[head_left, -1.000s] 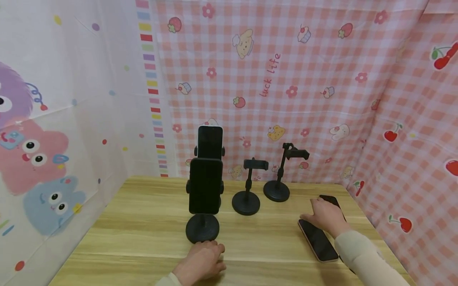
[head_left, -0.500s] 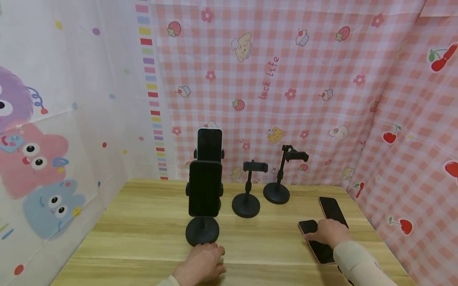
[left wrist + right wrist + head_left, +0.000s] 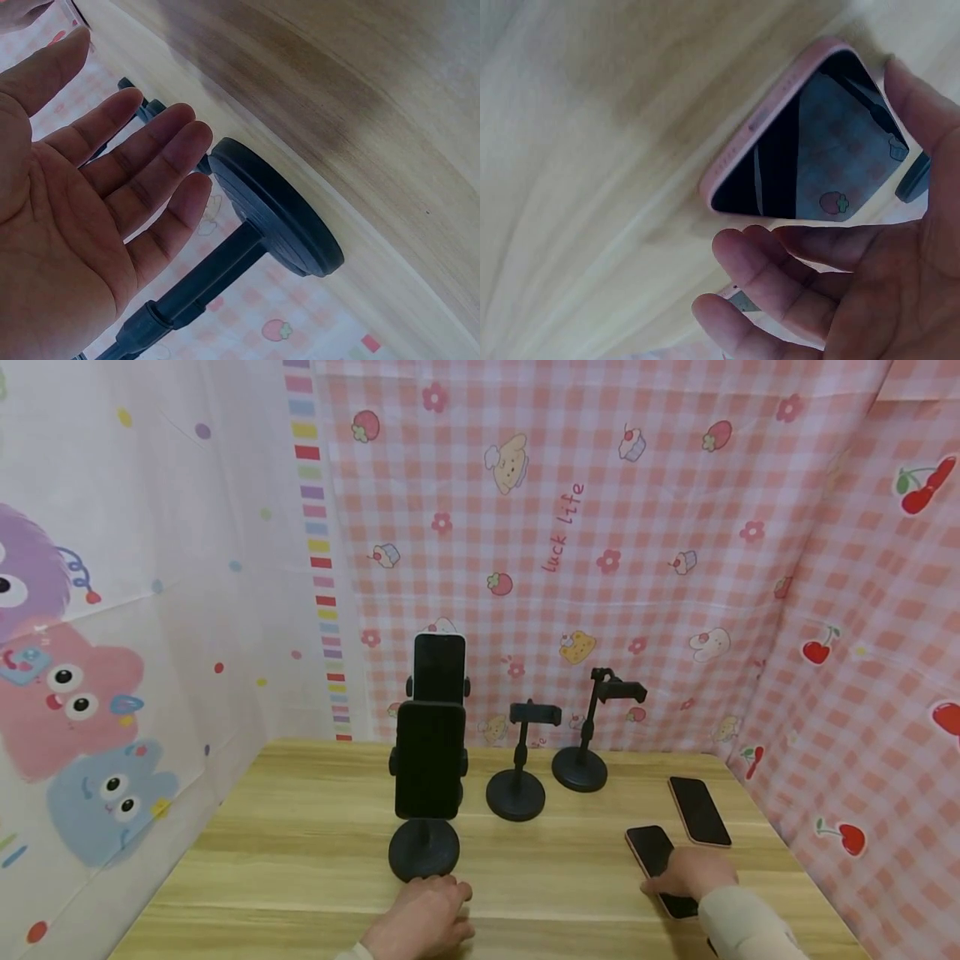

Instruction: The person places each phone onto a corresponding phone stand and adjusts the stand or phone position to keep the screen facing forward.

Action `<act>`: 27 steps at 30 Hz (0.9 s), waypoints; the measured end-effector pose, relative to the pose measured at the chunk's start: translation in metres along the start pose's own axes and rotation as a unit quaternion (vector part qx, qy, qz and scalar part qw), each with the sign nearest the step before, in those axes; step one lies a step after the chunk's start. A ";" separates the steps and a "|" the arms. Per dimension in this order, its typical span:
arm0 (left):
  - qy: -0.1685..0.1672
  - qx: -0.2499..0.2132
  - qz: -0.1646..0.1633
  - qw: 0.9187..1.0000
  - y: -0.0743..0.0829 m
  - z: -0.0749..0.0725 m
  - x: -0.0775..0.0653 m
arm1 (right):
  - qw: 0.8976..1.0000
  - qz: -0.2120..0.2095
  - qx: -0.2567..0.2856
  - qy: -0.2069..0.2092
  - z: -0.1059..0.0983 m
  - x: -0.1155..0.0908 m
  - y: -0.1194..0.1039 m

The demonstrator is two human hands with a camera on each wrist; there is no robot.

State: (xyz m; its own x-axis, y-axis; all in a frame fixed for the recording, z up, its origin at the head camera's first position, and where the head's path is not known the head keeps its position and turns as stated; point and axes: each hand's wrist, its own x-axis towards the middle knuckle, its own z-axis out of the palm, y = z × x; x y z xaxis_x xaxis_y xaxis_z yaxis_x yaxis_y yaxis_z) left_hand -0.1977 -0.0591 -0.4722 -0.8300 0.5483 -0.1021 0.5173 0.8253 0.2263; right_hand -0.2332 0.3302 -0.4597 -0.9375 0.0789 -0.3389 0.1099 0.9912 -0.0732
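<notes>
My right hand [image 3: 693, 870] straddles the nearer pink-edged phone [image 3: 651, 849], which lies face up on the table. In the right wrist view the thumb [image 3: 916, 97] is along one long edge and loosely bent fingers [image 3: 742, 259] are along the other, with slim gaps showing. My left hand [image 3: 423, 917] rests relaxed on the table, its fingertips close to the round base [image 3: 423, 850] of the front phone stand; whether they touch it I cannot tell. That stand holds a black phone [image 3: 430, 760] upright. A second phone [image 3: 700, 810] lies flat beyond my right hand.
Behind the front stand, another stand bears a white-edged phone [image 3: 439, 667]. Two black stands with unfilled clamps, a shorter one [image 3: 516, 794] and a taller one [image 3: 580, 768], stand at centre back. Patterned cloths hang around the wooden table [image 3: 300, 827].
My right hand has drawn back from the far phone, sliding toward me along the nearer phone, uncovering the far one. Both phones stay in place. My left hand has kept still.
</notes>
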 end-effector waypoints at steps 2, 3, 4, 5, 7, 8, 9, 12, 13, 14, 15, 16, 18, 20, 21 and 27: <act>-0.001 -0.001 0.001 1.000 0.000 0.001 0.000 | 1.000 -0.004 0.006 -0.002 0.002 0.000 0.002; -0.001 0.000 0.001 1.000 0.000 0.001 0.001 | 1.000 -0.005 0.010 -0.003 0.004 0.000 0.003; -0.003 0.000 0.001 1.000 0.000 0.001 0.001 | 1.000 -0.004 0.013 -0.004 0.004 0.001 0.003; -0.004 -0.001 0.001 1.000 0.000 0.001 0.001 | 1.000 -0.003 0.015 -0.004 0.006 0.001 0.004; -0.005 0.000 0.000 1.000 0.000 0.002 0.002 | 1.000 -0.001 0.017 -0.003 0.007 0.002 0.005; -0.006 0.002 0.000 1.000 0.000 0.002 0.002 | 1.000 -0.001 0.016 -0.001 0.008 0.003 0.005; -0.005 0.002 0.000 1.000 0.001 0.002 0.003 | 1.000 0.000 0.014 0.001 0.008 0.003 0.004; -0.007 0.002 0.001 1.000 0.001 0.002 0.003 | 1.000 0.000 0.010 0.010 0.010 0.004 0.004; -0.008 0.000 0.001 1.000 0.002 0.002 0.003 | 1.000 0.000 0.009 0.012 0.011 0.004 0.004; -0.010 -0.001 0.001 1.000 0.002 0.002 0.003 | 1.000 0.001 0.008 0.013 0.012 0.004 0.004; -0.012 -0.003 0.001 1.000 0.002 0.002 0.003 | 1.000 0.002 0.008 0.014 0.013 0.003 0.004; -0.015 -0.005 0.001 1.000 0.002 0.002 0.004 | 1.000 0.004 0.007 0.015 0.014 0.003 0.004; -0.021 -0.009 0.000 1.000 0.002 0.002 0.005 | 1.000 0.007 0.007 0.015 0.016 0.003 0.004; -0.025 -0.011 0.000 1.000 0.001 0.002 0.006 | 1.000 0.009 0.007 0.017 0.018 0.002 0.004; -0.027 -0.012 0.000 1.000 0.001 0.002 0.006 | 1.000 0.010 0.007 0.018 0.018 0.002 0.003; -0.023 -0.009 0.004 1.000 0.002 0.003 0.008 | 1.000 0.018 0.007 0.022 0.021 0.003 0.004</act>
State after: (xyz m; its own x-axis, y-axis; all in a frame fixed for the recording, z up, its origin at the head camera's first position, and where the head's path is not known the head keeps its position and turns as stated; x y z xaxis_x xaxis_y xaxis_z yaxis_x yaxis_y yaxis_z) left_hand -0.2032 -0.0527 -0.4758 -0.8150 0.5614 -0.1437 0.5203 0.8181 0.2450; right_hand -0.2289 0.3317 -0.4807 -0.9467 0.1193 -0.2992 0.1481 0.9861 -0.0753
